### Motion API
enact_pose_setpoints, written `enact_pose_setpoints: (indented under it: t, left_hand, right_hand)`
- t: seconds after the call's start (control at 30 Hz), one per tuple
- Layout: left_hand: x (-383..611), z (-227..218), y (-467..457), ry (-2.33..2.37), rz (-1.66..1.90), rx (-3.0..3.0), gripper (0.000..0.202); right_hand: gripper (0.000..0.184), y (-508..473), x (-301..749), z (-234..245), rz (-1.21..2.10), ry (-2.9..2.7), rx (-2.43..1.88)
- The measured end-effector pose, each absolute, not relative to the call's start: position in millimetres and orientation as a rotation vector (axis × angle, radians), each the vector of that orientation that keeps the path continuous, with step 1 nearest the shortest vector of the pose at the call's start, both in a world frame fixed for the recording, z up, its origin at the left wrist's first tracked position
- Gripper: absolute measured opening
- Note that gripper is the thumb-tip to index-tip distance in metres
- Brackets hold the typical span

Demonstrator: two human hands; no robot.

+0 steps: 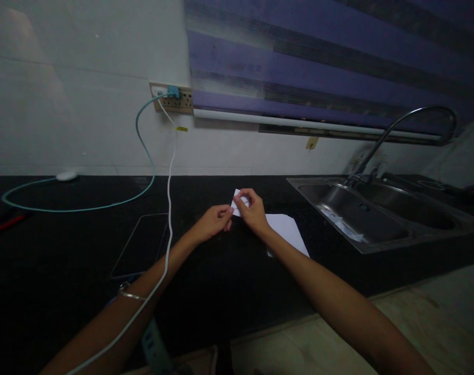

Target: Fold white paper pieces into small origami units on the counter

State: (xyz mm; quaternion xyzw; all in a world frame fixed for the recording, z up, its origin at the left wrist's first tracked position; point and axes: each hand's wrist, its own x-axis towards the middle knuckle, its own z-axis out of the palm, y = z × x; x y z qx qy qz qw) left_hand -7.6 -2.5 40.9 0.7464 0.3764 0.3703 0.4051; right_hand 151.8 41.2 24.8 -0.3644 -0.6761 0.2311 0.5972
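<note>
A small white paper slip [236,210] is up between the person's two hands, over the dark bench [213,291], at about the middle of what I can see. The left hand [215,221] pinches its lower left corner, and the right hand [251,208] grips it from the other side, thumb across the near face. Those fingers cover much of the slip, so its full outline and any fold are hard to make out, and I can't be sure of its long axis; the left edge that shows runs up and away, leaning a little to the right. Beyond the right wrist lies a larger white sheet or stack of sheets [287,234], partly hidden under that forearm, its right edge slanting away from the person. On the left, a dark flat device [141,245] points away along its length, its near right part lost behind the left forearm. A white cable [169,192] drops from the wall socket [186,100], passes over that forearm and runs out of sight below. At the far left a red object [6,225] is cut off, too dim to name. To the right sits a steel sink [299,182], with pale scraps [342,226] inside that I can't identify.
</note>
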Motion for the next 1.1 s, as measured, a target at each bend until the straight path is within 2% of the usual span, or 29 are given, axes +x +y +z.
enact_pose_setpoints:
  t: [0.4,0.5,0.6,0.67,0.83,1.0,1.1]
  left_hand:
    - [-9,42,0,0.894,0.919,1.831,0.045]
    - [-9,42,1,0.915,0.919,1.834,0.048]
    - [-11,40,2,0.971,0.983,1.834,0.047]
    - [-12,40,3,1.029,1.041,1.815,0.044]
    - [-12,41,2,1.079,1.053,1.836,0.042]
    - [-12,43,1,1.064,1.056,1.866,0.045]
    - [-14,43,2,1.042,1.051,1.888,0.046]
  right_hand:
    - [0.032,50,151,18,0.606,-1.521,-0.753]
    - [0.042,47,148,18,0.755,-1.487,-0.767]
    - [0.063,43,146,19,0.992,-1.372,-0.773]
    - [0.069,42,146,18,1.140,-1.320,-0.778]
    - [0.049,42,149,17,1.399,-1.237,-0.752]
    - [0.050,37,150,25,1.517,-1.070,-0.747]
    - [0.041,36,153,27,1.535,-1.090,-0.786]
